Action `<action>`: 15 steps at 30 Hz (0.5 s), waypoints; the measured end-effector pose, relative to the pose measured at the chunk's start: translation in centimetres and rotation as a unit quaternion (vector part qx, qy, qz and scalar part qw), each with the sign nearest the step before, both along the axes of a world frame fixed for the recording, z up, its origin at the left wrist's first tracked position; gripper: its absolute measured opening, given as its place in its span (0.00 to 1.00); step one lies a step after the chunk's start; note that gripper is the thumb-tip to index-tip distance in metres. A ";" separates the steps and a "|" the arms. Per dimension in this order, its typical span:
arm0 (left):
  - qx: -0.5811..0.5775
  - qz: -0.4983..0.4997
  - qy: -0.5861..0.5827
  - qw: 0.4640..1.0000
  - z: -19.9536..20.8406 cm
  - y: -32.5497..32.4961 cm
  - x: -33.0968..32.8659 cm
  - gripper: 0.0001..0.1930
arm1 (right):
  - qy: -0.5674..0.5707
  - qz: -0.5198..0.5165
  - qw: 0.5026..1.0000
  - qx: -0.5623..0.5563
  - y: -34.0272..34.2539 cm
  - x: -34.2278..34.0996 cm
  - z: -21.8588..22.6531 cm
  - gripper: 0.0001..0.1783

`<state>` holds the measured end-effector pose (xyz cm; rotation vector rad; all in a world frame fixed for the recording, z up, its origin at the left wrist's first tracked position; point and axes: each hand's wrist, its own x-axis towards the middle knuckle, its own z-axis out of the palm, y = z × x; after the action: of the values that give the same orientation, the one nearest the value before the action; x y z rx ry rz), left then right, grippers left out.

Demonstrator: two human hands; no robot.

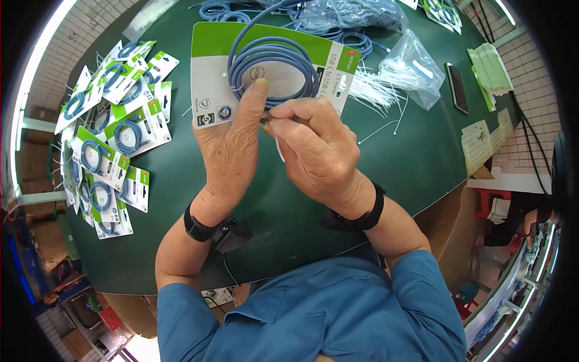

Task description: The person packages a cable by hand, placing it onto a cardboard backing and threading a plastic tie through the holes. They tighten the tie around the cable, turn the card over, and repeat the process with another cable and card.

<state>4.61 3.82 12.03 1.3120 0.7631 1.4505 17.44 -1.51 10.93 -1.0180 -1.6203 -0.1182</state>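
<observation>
My left hand [226, 148] grips a green and white backing card [206, 69], its thumb pressed on the front near the lower edge. On the card lies a coiled blue USB cable [309, 69], with one length running up past the card's top edge. My right hand [322, 148] is closed in a pinch just below the coil, touching the left thumb's side. A thin white cable tie [280, 149] sticks out beneath its fingers. The fingertips hide where the tie meets the coil and card.
Carded blue cables [114, 142] are heaped on the left of the green table [289, 235]. Loose white cable ties [377, 90] spill beside a clear plastic bag [413, 69]. More blue cables [356, 43] lie at the back. A phone [457, 88] rests at the right.
</observation>
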 end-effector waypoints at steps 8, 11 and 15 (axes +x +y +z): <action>-0.037 0.019 -0.010 0.999 -1.2 0.4 1.3 0.18 | 0.020 0.012 1.000 0.003 0.7 1.1 -1.4 0.16; -0.025 0.033 0.027 0.999 -1.2 0.4 1.5 0.18 | 0.021 0.013 1.000 -0.001 0.6 1.3 -1.4 0.15; -0.005 0.032 0.053 0.998 -1.3 0.3 1.4 0.17 | 0.023 0.007 1.000 -0.001 0.4 1.2 -1.6 0.14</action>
<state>5.98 4.16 10.74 1.3770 0.8872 1.4339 18.61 -1.10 9.37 -1.0046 -1.5851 -0.0829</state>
